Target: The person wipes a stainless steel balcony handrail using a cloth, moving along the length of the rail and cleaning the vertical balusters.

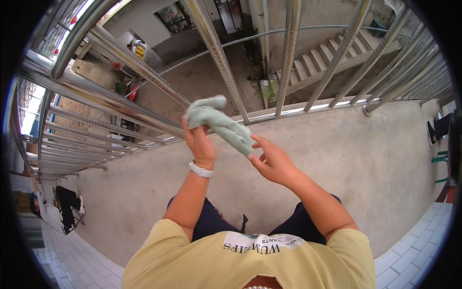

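A pale green cloth, bunched and twisted, hangs between my two hands in front of a steel railing. My left hand, with a white watch on its wrist, grips the cloth's upper end. My right hand holds the lower end with its fingertips, the other fingers spread. Both hands are raised at about chest height over a bare concrete ledge.
A polished steel railing with vertical bars runs across the ledge's far edge and curves away to the left. Below it lie a courtyard and a concrete staircase. White floor tiles border the ledge. A drying rack with dark clothes stands at the left.
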Tool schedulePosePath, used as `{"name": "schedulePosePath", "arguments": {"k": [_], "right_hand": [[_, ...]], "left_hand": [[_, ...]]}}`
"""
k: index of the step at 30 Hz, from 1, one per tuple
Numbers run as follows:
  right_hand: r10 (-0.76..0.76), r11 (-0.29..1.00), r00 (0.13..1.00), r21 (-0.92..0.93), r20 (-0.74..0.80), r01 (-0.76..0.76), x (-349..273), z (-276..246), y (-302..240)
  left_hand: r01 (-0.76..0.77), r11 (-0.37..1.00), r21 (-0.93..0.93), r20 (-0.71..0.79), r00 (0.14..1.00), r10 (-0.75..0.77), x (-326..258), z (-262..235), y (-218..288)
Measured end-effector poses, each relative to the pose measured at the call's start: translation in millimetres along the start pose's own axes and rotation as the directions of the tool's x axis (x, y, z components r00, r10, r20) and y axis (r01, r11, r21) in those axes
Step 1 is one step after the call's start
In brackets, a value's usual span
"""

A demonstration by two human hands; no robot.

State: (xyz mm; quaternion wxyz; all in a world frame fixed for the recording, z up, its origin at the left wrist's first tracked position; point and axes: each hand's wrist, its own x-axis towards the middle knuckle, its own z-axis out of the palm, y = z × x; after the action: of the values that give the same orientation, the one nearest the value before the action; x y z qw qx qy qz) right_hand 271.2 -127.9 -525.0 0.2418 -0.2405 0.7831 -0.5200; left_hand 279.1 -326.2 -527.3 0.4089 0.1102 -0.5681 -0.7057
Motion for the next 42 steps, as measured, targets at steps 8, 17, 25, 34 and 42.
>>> {"name": "schedulePosePath", "arguments": {"k": [8, 17, 25, 34, 42], "right_hand": [[-0.110, 0.860, 0.939, -0.443, 0.325, 0.254, -5, 6, 28], [-0.142, 0.844, 0.932, -0.451, 0.333, 0.289, -3, 7, 31], [-0.102, 0.835, 0.932, -0.480, 0.348, 0.270, -3, 6, 37], [-0.121, 0.816, 0.930, -0.499, 0.347, 0.293, -4, 7, 34], [-0.142, 0.800, 0.931, -0.515, 0.336, 0.308, -12, 8, 22]], "left_hand": [[-0.450, 0.860, 0.242, -0.286, 0.814, 0.506, 55, -37, 24], [-0.202, 0.978, -0.054, 0.008, 0.979, 0.202, 59, -19, 2], [-0.374, 0.835, 0.404, 0.099, 0.925, 0.367, 72, -15, -25], [-0.412, 0.800, 0.435, 0.068, 0.902, 0.427, 67, -26, -68], [-0.044, 0.935, 0.351, -0.045, 0.997, 0.064, 40, -33, -96]]}}
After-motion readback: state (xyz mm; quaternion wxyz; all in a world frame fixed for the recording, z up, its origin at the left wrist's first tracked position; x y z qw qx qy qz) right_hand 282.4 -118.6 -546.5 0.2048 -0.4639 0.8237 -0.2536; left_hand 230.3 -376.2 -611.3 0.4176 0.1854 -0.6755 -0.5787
